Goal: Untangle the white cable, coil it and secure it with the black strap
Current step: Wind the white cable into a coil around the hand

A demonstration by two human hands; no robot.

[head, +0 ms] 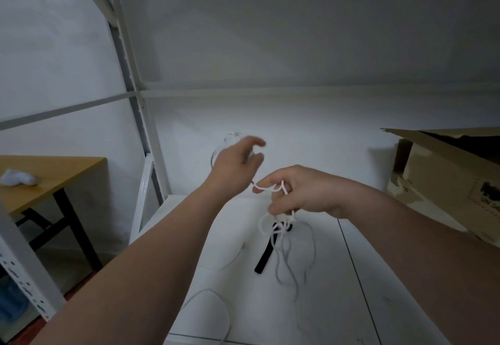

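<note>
Two hands raised, right hand fingers pinching white cable, left hand fingers spread, box print unreadable.

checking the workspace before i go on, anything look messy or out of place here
Mainly the white cable: it hangs from the right hand in a knotted tangle over the black strap, loose loops trailing across the white shelf. Nothing looks spilled or broken.
</note>
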